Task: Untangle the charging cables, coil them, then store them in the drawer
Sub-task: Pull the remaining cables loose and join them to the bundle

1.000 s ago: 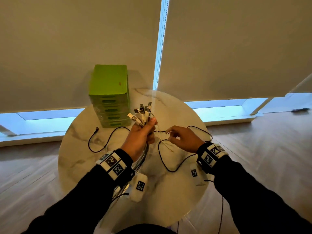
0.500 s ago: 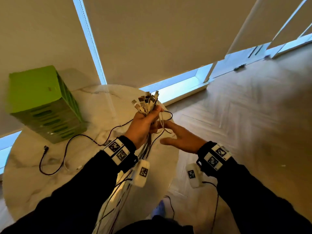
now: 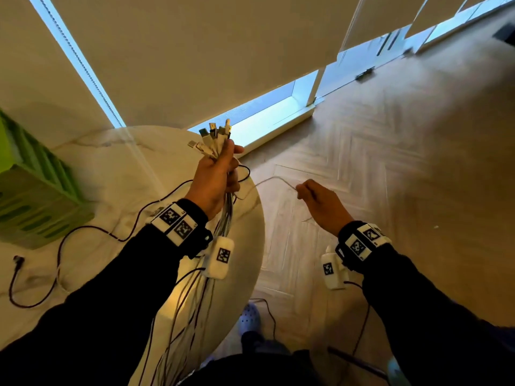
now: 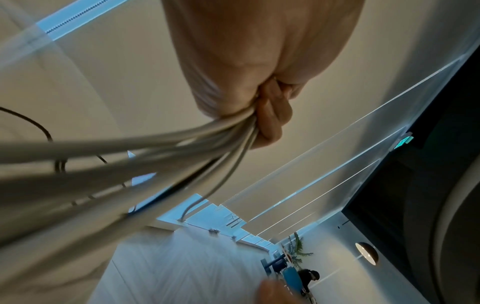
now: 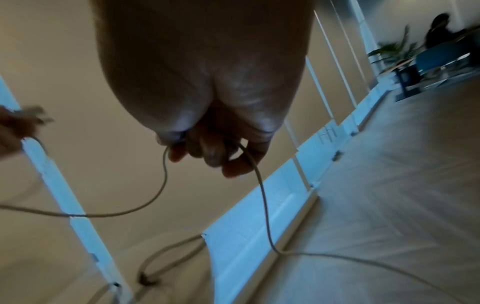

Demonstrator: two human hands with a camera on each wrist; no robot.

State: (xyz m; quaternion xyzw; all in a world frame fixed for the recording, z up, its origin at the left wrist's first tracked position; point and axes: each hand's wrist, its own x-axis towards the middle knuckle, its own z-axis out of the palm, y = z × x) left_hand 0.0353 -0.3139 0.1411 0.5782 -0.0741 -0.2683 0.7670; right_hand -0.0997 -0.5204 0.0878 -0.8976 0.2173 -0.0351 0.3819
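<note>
My left hand [image 3: 220, 174] grips a bundle of white charging cables [image 3: 214, 139] just below their plugs, which fan upward above the fist; the cords hang down past my wrist [image 4: 145, 148]. My right hand [image 3: 315, 196] is out over the floor to the right of the table, fingers curled round one white cable [image 3: 274, 179] that runs in an arc back to the bundle. In the right wrist view that cable [image 5: 262, 191] passes through the curled fingers. A black cable [image 3: 83, 232] lies loose on the marble table [image 3: 117, 168]. The green drawer unit [image 3: 36, 201] stands at the far left.
The round table's edge [image 3: 257, 227] curves between my hands. Wood herringbone floor [image 3: 390, 162] spreads to the right. Roller blinds and low window strips run behind. A shoe [image 3: 249, 320] shows below the table edge. A seated person [image 5: 441, 30] is far across the room.
The head view has swung right, so the drawer unit slid to the left edge. My right hand moved away to the right, drawing one white cable out from the bundle.
</note>
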